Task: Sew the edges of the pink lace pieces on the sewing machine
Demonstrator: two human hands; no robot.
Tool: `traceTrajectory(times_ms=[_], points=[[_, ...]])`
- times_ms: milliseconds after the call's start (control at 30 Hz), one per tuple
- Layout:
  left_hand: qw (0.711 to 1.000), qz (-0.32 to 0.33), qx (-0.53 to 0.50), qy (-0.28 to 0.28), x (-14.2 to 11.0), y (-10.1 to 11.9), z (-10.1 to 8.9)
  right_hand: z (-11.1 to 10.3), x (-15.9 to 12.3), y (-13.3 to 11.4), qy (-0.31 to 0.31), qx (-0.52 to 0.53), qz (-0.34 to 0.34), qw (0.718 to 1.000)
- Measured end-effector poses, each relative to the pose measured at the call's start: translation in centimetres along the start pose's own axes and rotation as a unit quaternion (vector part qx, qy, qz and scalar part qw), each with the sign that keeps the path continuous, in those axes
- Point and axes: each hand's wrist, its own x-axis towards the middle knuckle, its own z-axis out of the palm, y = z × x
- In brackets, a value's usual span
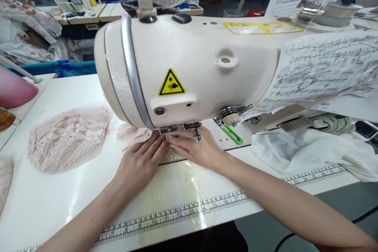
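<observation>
Under the head of a white sewing machine, my two hands meet near the needle area. My left hand lies flat on a pale pink lace piece, its fingers stretched out toward the presser foot. From the right, my right hand reaches in with fingers extended, touching the lace edge beside the foot. The machine head hides the needle and some of my fingertips. Another pink lace piece lies flat on the table to the left.
A printed ruler tape runs along the table's front edge. White cloth and a green-handled tool lie at right. Written papers cover the machine's arm. A pink thread cone stands at left.
</observation>
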Motion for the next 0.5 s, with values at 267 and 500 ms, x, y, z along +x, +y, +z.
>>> traceTrajectory(times_ms=[267,500], points=[[0.999,-0.042,-0.029,0.008,-0.07,-0.59,-0.01,-0.01,-0.42,-0.65,-0.004,0.040,0.009,0.999],[0.999,-0.046,0.015,0.005,0.21,-0.63,0.06,0.34,-0.31,-0.80,-0.020,0.029,0.017,0.999]])
